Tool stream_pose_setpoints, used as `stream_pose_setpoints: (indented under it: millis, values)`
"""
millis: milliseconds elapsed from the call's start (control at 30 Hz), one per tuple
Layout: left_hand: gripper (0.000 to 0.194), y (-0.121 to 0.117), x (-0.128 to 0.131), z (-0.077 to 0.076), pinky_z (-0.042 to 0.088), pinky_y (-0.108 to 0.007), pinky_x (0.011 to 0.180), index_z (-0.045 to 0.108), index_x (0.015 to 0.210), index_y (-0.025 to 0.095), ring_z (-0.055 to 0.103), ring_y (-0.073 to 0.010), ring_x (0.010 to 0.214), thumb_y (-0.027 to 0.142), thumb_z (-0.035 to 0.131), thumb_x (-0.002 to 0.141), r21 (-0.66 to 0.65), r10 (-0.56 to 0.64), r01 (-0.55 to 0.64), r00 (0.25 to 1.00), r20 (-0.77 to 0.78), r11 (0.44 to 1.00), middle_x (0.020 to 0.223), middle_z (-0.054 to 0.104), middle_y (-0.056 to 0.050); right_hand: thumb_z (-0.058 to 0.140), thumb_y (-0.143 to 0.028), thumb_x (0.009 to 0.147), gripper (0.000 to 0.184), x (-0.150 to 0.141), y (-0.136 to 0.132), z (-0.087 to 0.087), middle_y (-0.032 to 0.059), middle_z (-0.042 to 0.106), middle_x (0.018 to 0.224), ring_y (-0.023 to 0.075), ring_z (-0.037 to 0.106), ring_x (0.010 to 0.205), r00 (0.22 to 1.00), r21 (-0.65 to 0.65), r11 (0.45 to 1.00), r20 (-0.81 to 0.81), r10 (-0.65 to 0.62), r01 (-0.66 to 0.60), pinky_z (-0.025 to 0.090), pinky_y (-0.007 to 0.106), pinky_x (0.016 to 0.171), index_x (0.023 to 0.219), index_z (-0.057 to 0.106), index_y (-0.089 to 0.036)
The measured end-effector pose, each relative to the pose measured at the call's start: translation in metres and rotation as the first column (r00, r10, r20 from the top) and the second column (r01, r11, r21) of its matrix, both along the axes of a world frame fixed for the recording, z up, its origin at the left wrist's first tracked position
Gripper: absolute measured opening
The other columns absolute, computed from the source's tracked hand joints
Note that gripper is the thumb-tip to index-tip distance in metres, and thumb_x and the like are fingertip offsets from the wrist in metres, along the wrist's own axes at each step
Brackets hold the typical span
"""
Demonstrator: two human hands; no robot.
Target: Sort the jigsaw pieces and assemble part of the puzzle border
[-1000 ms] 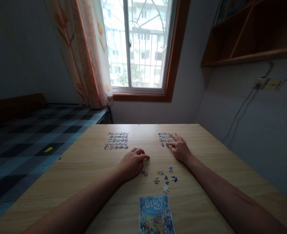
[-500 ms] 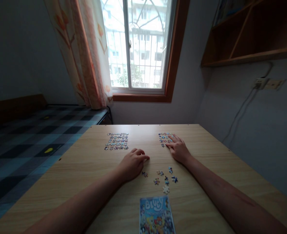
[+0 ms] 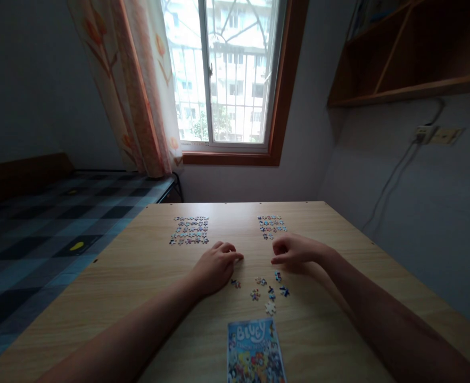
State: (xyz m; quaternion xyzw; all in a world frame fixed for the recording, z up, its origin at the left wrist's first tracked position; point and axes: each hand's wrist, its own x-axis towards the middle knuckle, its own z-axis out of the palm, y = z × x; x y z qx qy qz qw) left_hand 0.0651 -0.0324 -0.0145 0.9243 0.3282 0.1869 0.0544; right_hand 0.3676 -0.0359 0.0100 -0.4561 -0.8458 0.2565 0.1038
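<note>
My left hand [image 3: 216,267] rests on the wooden table [image 3: 171,298], fingers loosely bent and the index finger stretched out, with no piece in it. Just in front of its wrist lie puzzle pieces [image 3: 236,283]. My right hand [image 3: 296,248] hovers above the table with its fingers bent and a gap between thumb and fingers; nothing shows in it. Beyond it sits a block of puzzle pieces in rows [image 3: 272,223], its lowest row shorter. Several loose pieces lie below the right hand, among them a dark blue piece [image 3: 285,291] and a pale piece [image 3: 270,307].
A larger block of puzzle pieces in rows [image 3: 190,230] lies at the far left. A Bluey picture card [image 3: 254,351] is at the near edge. A checked bed [image 3: 115,213] stands left of the table; a shelf [image 3: 402,93] hangs on the right wall.
My right hand has left the right block of pieces and drawn back toward the loose ones, its fingers more bent. My left hand stays in place.
</note>
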Motion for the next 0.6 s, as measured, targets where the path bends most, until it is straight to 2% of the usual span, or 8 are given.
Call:
stream_pose_setpoints:
  millis: [67,167,367,600]
  values:
    - [0.038,0.000,0.000,0.000,0.049,-0.040,0.094,0.072,0.114,0.026,0.055,-0.0239,0.104,0.012,0.048,0.088,-0.002,0.000,0.000,1.000,0.001,1.000,0.112,0.066,-0.006,0.076,-0.045,0.078,0.031,-0.001,-0.003,0.005,-0.0041,0.055,0.062,0.0106,0.045,0.057,0.996,-0.153,0.988,0.082,0.025,-0.012,0.029,0.023,0.050,0.070,0.063,-0.018]
    - [0.038,0.000,0.001,-0.001,0.049,-0.040,0.094,0.072,0.114,0.025,0.055,-0.0239,0.104,0.012,0.048,0.087,0.001,0.001,-0.001,1.000,-0.004,1.000,0.112,0.066,-0.006,0.078,-0.039,0.074,0.026,-0.001,-0.004,0.004,-0.0039,0.057,0.063,0.0107,0.046,0.057,0.988,-0.210,0.978,0.153,0.013,0.020,0.028,0.023,0.050,0.071,0.064,-0.018]
    - [0.039,0.001,-0.001,-0.001,0.049,-0.040,0.094,0.072,0.115,0.026,0.055,-0.0239,0.104,0.012,0.048,0.087,-0.002,-0.002,0.002,1.000,-0.001,1.000,0.113,0.066,-0.007,0.074,-0.028,0.074,0.010,0.020,0.007,-0.003,-0.0007,0.063,0.072,0.0141,0.054,0.065,0.990,-0.005,0.994,0.092,-0.108,0.109,0.035,0.023,0.054,0.075,0.069,-0.019]
    - [0.040,0.001,0.000,0.001,0.049,-0.040,0.094,0.071,0.113,0.026,0.056,-0.0245,0.104,0.010,0.050,0.084,-0.009,-0.006,0.006,1.000,0.001,1.000,0.113,0.066,-0.006,0.067,-0.031,0.081,0.012,0.043,0.018,-0.014,0.0026,0.072,0.081,0.0196,0.063,0.074,0.967,0.197,0.950,0.025,-0.252,0.243,0.044,0.028,0.068,0.081,0.077,-0.024]
